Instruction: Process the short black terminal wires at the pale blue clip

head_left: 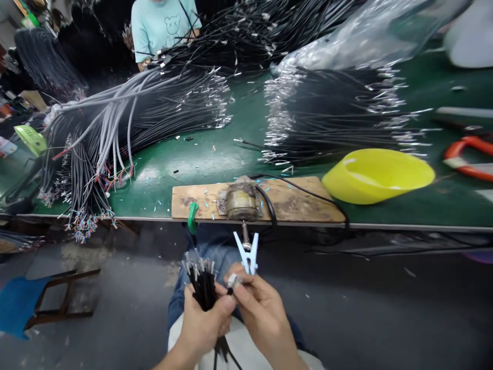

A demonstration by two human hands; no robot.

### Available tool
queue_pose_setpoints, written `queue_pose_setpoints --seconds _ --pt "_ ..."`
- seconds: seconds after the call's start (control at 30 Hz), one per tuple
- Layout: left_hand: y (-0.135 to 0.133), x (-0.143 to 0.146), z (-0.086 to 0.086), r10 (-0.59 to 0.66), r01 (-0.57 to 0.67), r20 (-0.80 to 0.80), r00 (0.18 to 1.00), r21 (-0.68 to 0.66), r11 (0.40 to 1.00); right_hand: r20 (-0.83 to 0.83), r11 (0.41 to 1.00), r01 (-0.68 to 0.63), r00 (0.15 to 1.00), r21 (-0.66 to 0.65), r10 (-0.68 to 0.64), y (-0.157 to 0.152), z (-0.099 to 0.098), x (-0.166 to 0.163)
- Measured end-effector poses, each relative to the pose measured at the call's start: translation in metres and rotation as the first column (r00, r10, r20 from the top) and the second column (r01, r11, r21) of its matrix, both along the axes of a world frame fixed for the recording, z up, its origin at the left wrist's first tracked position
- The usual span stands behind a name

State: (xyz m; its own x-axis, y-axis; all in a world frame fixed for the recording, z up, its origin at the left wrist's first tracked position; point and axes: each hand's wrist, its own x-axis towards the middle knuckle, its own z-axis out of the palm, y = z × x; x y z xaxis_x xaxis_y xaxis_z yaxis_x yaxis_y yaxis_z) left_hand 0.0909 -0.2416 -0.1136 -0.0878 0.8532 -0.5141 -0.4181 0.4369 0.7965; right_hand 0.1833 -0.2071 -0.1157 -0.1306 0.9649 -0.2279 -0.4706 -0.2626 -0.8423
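My left hand [204, 321] is wrapped round a bundle of black cables [204, 288], whose stripped silvery ends point up and away from me. Beside it, the thumb and fingers of my right hand [260, 308] pinch a small whitish cable end [233, 280] at the tip of one black cable. Both hands are close together above my lap. Just beyond the right fingers, a light-blue clothespin [247, 253] hangs on the shaft of a small motor [242, 201], which sits on a wooden board [300, 200] at the table edge.
A green clamp [192, 217] grips the board's left end. A yellow cut-open container [379, 176] and orange-handled scissors [468, 156] lie right. Cable piles [335, 113] and grey cables [115, 123] cover the green table [162, 167]. A person [165, 28] works opposite. A blue chair [23, 303] stands left.
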Motion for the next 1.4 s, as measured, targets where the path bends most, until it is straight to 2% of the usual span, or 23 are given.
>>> queue_pose_setpoints --seconds 0.07,0.13,0.23,0.37,0.43,0.5,0.57,0.67,0.73,0.77,0.8,0.87,0.93,1.0,1.03,1.1,1.2,1.27,1.33,1.4 --pt "0.003 -0.002 0.0 -0.074 0.073 0.047 0.996 0.022 0.997 -0.234 0.982 -0.135 0.967 -0.132 0.102 0.004 0.003 0.0" --pt "0.006 -0.005 0.001 -0.11 0.109 0.048 0.993 0.024 0.994 -0.332 0.963 -0.2 0.934 -0.178 0.133 0.008 0.004 0.002" --pt "0.009 -0.009 0.004 -0.148 0.148 0.038 0.988 0.015 0.989 -0.275 0.969 -0.182 0.952 -0.167 0.131 0.011 0.0 0.009" --pt "0.012 -0.01 0.007 -0.184 0.185 0.032 0.982 -0.005 0.983 -0.105 0.982 -0.187 0.976 0.023 0.188 0.011 -0.01 0.016" --pt "0.013 -0.008 0.007 -0.18 0.181 0.027 0.983 -0.002 0.984 -0.064 0.982 -0.164 0.983 0.091 0.17 0.011 -0.009 0.016" --pt "0.014 -0.004 0.006 -0.161 0.161 0.011 0.987 0.009 0.987 0.009 0.984 -0.097 0.995 0.147 0.097 0.01 -0.005 0.015" --pt "0.015 0.001 0.005 -0.137 0.137 -0.011 0.991 0.022 0.99 0.15 0.966 0.011 0.987 0.257 -0.051 0.009 0.001 0.013" --pt "0.016 0.005 0.004 -0.111 0.113 -0.048 0.993 0.031 0.993 0.33 0.852 0.128 0.885 0.508 -0.33 0.008 0.008 0.012" --pt "0.017 0.004 0.005 -0.111 0.113 -0.069 0.991 0.029 0.993 0.361 0.785 0.132 0.834 0.605 -0.418 0.009 0.009 0.015" --pt "0.017 0.003 0.006 -0.12 0.123 -0.077 0.99 0.028 0.992 0.354 0.791 0.113 0.85 0.601 -0.39 0.01 0.008 0.017" --pt "0.018 0.002 0.007 -0.135 0.138 -0.086 0.987 0.029 0.99 0.328 0.83 0.08 0.895 0.551 -0.304 0.011 0.007 0.019" --pt "0.021 -0.003 0.011 -0.163 0.169 -0.114 0.98 0.04 0.985 0.17 0.933 -0.05 0.985 0.358 -0.012 0.014 0.003 0.022" --pt "0.023 -0.006 0.015 -0.164 0.175 -0.161 0.973 0.059 0.983 -0.06 0.959 -0.224 0.97 0.176 0.237 0.017 -0.003 0.025" --pt "0.024 -0.008 0.019 -0.14 0.159 -0.216 0.966 0.075 0.984 -0.168 0.948 -0.303 0.934 0.093 0.315 0.02 -0.007 0.026" --pt "0.024 -0.008 0.021 -0.126 0.15 -0.244 0.961 0.079 0.986 -0.151 0.954 -0.29 0.942 0.083 0.299 0.021 -0.009 0.027" --pt "0.022 -0.007 0.023 -0.104 0.132 -0.299 0.949 0.075 0.988 -0.042 0.98 -0.174 0.983 0.098 0.178 0.021 -0.01 0.03" --pt "0.019 -0.006 0.026 -0.088 0.12 -0.374 0.923 0.062 0.991 0.096 0.976 -0.002 0.995 0.218 -0.02 0.021 -0.005 0.036" --pt "0.018 -0.006 0.031 -0.102 0.144 -0.416 0.904 0.071 0.987 0.195 0.944 -0.007 0.979 0.331 -0.061 0.02 0.002 0.04" --pt "0.019 -0.006 0.036 -0.128 0.19 -0.453 0.882 0.094 0.977 0.334 0.905 -0.07 0.939 0.42 -0.083 0.021 0.011 0.042" --pt "0.02 -0.008 0.042 -0.16 0.243 -0.48 0.863 0.116 0.963 0.444 0.891 -0.134 0.892 0.433 -0.082 0.024 0.018 0.043"
